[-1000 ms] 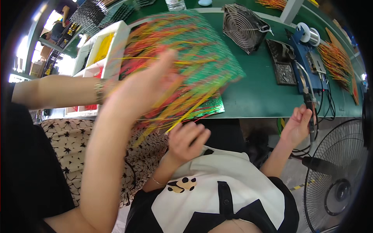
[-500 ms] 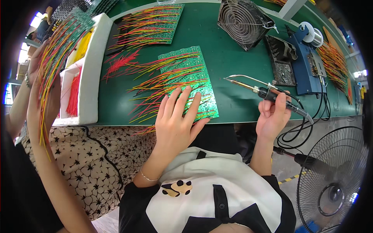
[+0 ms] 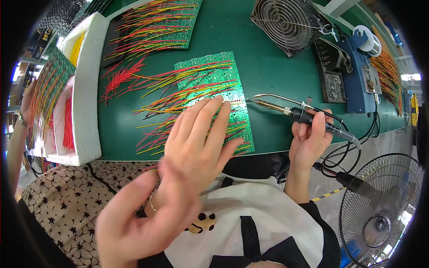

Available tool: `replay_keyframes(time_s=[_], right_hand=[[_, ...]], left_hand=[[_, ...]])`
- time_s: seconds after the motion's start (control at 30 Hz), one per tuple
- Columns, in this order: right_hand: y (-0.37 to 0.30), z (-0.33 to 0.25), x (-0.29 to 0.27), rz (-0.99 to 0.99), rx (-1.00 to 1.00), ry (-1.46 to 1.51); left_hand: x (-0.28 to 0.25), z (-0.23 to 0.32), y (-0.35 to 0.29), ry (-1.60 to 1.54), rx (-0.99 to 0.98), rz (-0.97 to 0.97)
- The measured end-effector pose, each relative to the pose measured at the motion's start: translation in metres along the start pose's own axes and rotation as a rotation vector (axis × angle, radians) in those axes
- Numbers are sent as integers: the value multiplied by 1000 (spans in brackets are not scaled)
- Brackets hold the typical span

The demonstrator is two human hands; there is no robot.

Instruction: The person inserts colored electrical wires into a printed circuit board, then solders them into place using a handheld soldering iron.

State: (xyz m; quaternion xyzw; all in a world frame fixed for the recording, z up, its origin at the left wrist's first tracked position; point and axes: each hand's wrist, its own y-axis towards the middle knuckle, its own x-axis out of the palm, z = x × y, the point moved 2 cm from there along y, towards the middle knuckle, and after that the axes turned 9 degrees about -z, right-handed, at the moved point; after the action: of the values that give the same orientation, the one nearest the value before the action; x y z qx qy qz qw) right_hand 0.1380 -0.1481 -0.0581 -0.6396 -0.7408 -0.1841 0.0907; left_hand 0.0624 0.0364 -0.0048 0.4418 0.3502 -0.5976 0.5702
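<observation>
My left hand (image 3: 196, 134) lies on a green circuit board (image 3: 241, 109), fingers stretched out over rows of red, yellow and black wires (image 3: 161, 105) that trail off its left side. Part of the board is hidden under that hand. In my right hand (image 3: 308, 140) is a soldering iron (image 3: 299, 115), held closed around its dark handle, with a thin metal tube running alongside. The iron's tip points left, close to the board's right edge; whether they touch, I cannot tell.
A co-worker's hand (image 3: 147, 214) reaches in front of my left forearm; their other hand (image 3: 27, 105) is beside a wired board (image 3: 53, 71). Around stand a white foam box (image 3: 91, 89), loose red wires (image 3: 123, 79), another wired board (image 3: 190, 29), square fan (image 3: 286, 24), blue soldering station (image 3: 357, 80) and floor fan (image 3: 380, 219).
My right hand has brought the iron's tip left, nearer the board. A co-worker's hand has swung in over my left forearm. The whole view has shifted slightly.
</observation>
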Motion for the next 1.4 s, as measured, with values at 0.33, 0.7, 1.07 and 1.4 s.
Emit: replay_keyframes(time_s=[0.33, 0.7, 1.07, 1.4], right_hand=[[2, 0, 2, 0, 9, -40], [1, 2, 2, -27, 31, -41], [2, 3, -2, -11, 40, -44], [3, 0, 0, -8, 29, -9]], left_hand=[[-21, 13, 9, -61, 69, -150], [9, 1, 6, 194, 163, -115], [32, -5, 1, 65, 19, 92], [34, -6, 0, 74, 27, 107]])
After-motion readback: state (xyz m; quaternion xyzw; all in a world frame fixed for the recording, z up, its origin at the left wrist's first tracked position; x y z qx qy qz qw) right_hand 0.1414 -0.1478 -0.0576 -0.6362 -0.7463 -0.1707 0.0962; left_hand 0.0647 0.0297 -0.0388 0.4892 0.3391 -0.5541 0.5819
